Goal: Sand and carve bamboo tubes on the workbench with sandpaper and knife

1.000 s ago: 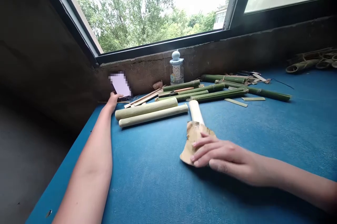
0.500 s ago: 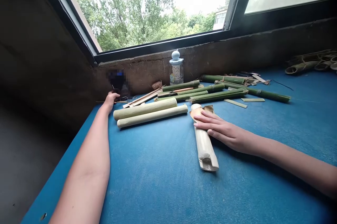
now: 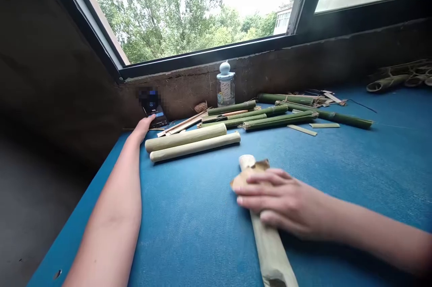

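Observation:
My right hand (image 3: 280,201) lies across a crumpled tan sheet that looks like sandpaper (image 3: 248,177), pressing it round a pale, peeled bamboo piece (image 3: 272,251). The fingers are slightly blurred and curve over the top, with the thumb along the near side. A notch shows at the bamboo's near end, cut off by the frame's lower edge. At the far left my left hand (image 3: 143,126) reaches out with a finger stretched to the lit screen of a phone (image 3: 157,115) leaning against the wall. Its other fingers are mostly hidden.
Two peeled bamboo tubes (image 3: 192,143) lie left of centre on the blue table (image 3: 189,219). Behind them are several green bamboo lengths (image 3: 280,120) and thin strips. A lidded clear jar (image 3: 225,89) stands by the wall under the window. More bamboo (image 3: 388,83) sits far right.
The bamboo piece and the sandpaper have come nearer to me with my right hand. My left hand has shifted slightly, and its finger now meets the phone screen, which shows a lit display.

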The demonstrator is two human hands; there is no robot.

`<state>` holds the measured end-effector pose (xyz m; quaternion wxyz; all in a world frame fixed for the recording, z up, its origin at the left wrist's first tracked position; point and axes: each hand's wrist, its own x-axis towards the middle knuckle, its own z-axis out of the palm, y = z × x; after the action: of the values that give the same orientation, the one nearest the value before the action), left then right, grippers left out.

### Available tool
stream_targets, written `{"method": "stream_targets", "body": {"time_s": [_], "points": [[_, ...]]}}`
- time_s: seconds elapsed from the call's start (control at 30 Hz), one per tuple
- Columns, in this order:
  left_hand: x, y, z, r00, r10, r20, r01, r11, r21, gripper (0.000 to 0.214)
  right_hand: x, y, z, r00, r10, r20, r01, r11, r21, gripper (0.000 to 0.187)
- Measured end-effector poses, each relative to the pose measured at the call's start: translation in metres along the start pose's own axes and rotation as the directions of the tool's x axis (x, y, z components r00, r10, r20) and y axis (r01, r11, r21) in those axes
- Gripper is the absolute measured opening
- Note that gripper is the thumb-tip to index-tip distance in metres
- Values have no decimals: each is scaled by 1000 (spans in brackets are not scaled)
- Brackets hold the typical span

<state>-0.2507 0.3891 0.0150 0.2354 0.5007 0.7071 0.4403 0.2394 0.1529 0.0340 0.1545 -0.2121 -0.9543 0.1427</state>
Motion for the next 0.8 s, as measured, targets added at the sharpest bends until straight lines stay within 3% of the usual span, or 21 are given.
{"method": "stream_targets", "body": {"time_s": [0.1,0.27,0.33,0.4,0.47,0.6,0.67,0.8], "points": [[-2,2,-1,1000,7,-22,-7,999,32,31,4,10,2,999,49,-1,-48,995,91,39],[-3,2,-3,1000,16,-27,-14,998,66,33,2,-8,9,966,-257,41,231,918,324,42],[-2,0,-3,999,19,-34,-17,997,72,34,1,3,8,984,-180,-1,173,942,289,40],[0,-2,-2,999,22,-34,-19,998,67,35,1,16,5,999,-18,-45,28,972,233,38],[2,-3,-2,999,22,-34,-20,998,58,35,1,16,4,997,51,-57,-37,974,225,37],[3,-2,-2,999,22,-47,-20,999,47,33,3,-13,10,983,-183,24,164,924,345,41],[3,-1,-1,998,24,-61,-21,999,50,34,2,-11,11,972,-234,31,208,912,353,41],[5,5,1,992,26,-123,-16,997,79,36,-1,30,4,994,56,-90,-36,978,204,38]]}}
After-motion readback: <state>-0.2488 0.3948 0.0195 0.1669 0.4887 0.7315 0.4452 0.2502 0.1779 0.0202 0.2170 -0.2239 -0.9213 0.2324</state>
